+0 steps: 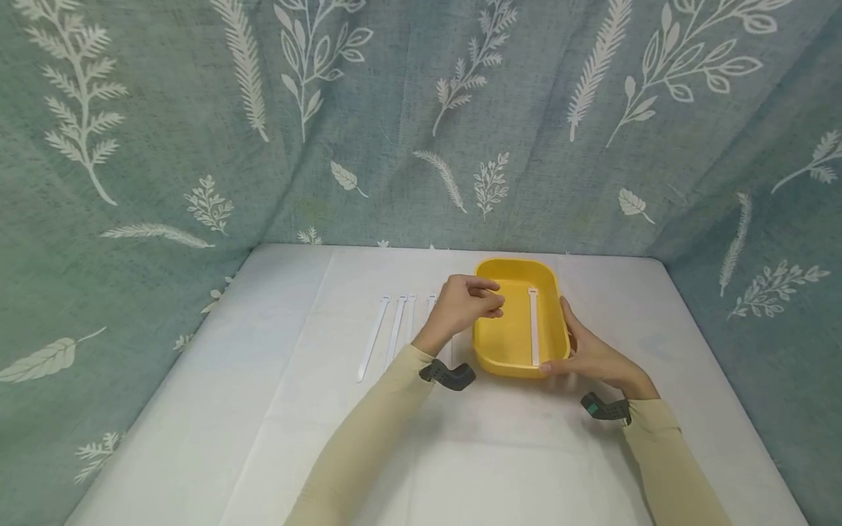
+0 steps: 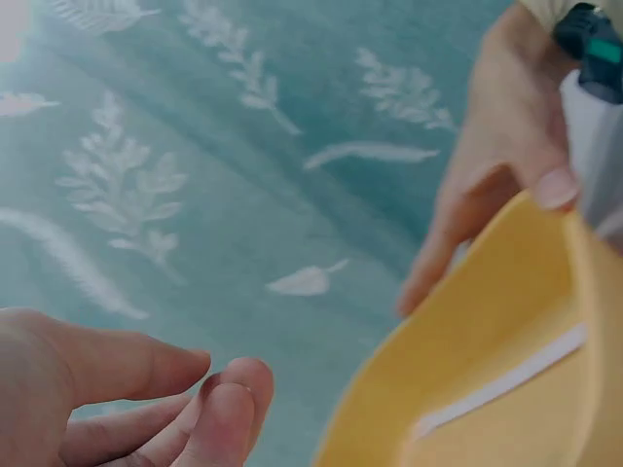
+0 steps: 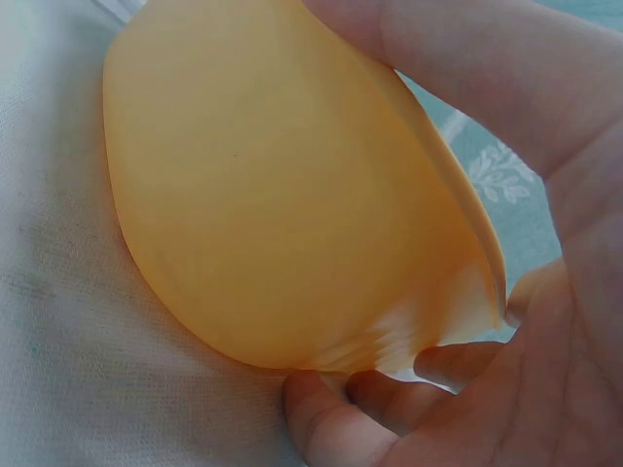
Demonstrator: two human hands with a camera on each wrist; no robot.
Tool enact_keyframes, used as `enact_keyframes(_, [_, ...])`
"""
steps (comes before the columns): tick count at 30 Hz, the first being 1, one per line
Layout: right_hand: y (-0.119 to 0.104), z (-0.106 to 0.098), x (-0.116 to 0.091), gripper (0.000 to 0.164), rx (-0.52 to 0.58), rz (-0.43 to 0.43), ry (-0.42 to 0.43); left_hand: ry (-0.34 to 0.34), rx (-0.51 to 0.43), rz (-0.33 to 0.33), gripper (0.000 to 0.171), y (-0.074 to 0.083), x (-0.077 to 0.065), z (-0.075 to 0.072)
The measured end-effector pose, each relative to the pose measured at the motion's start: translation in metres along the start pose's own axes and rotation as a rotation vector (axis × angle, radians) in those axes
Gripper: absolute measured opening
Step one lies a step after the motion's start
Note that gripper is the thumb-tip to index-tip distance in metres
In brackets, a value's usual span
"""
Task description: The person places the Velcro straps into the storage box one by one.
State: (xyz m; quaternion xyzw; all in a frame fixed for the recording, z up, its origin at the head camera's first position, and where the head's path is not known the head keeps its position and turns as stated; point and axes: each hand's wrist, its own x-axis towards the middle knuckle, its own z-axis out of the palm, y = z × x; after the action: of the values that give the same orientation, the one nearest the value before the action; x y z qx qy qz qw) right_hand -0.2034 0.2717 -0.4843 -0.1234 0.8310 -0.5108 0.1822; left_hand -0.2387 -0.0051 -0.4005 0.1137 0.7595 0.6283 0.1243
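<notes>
A yellow plastic tray (image 1: pixel 503 345) with rounded corners is on the right side of the table. Inside it, one white strap like a flat cable tie (image 1: pixel 534 329) lies lengthwise near the right wall. My right hand (image 1: pixel 598 356) holds the tray by its right side, thumb at the near rim and fingers along the outer wall (image 3: pixel 234 195). Over the tray's left edge hovers my left hand (image 1: pixel 465 301), fingers loosely bent. In the left wrist view its thumb (image 2: pixel 222 423) is close to the fingertips, with nothing visible between them.
Several similar white straps (image 1: pixel 373 340) lie in a row on the white-covered table (image 1: pixel 316 453), left of the tray and partly behind my left forearm. Green leaf-patterned cloth (image 1: pixel 395 161) walls the back and both sides. Each wrist carries a dark camera mount (image 1: pixel 449 375).
</notes>
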Motion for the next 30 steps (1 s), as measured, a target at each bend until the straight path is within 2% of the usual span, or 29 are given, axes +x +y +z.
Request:
enact_keyframes(6, [0.0,0.001,0.0,0.138,0.027,-0.012,-0.001,0.1,0.006,0.063,0.029,0.007,-0.014,-0.038])
enact_keyframes(11, [-0.002,0.0,0.0,0.138,0.023,-0.018,-0.002,0.2,0.058,0.116,0.031,0.007,-0.026,-0.068])
enact_keyframes(18, [-0.002,0.0,-0.001,0.141,0.005,-0.003,0.01,0.311,0.068,0.139,0.032,-0.006,-0.035,-0.103])
enact_keyframes(24, [-0.002,0.0,0.0,0.141,-0.014,0.01,0.018,0.388,0.029,0.103,0.032,-0.018,-0.043,-0.123])
enact_keyframes(30, [-0.001,-0.001,-0.001,0.141,0.0,-0.01,0.012,0.433,0.065,0.083,0.033,-0.027,-0.045,-0.132])
